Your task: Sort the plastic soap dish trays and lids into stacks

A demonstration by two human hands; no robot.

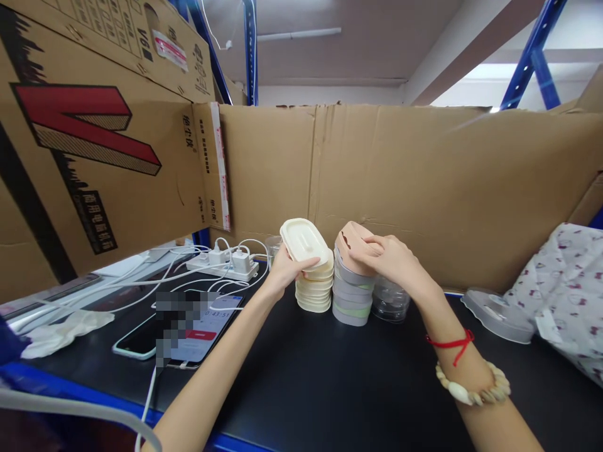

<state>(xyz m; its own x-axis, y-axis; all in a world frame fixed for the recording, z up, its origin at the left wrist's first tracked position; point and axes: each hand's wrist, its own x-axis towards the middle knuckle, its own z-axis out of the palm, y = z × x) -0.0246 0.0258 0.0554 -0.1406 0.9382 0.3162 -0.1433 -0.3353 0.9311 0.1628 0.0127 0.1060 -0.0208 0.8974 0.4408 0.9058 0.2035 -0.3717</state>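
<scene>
Left grip [285, 270] on container [304, 238] edge, wide tabletop [339, 389] nearer

Right forearm [475, 363]: knotted red cord [448, 344], beige chunky-bead bracelet [494, 388] with white oval bead [459, 393]

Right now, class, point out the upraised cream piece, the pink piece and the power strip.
Cream piece [304, 240]: head view, middle of its broad face.
Pink piece [357, 233]: head view, its uncovered upper part.
Power strip [227, 272]: head view, front side.

Seeing cream containers [313, 295], peach container [351, 251], grey-and-pale-green stack [350, 298], black desk [358, 376] with blue front edge [235, 443], white fabric [560, 276] with small dark motifs, red wrist cord [445, 343].
</scene>
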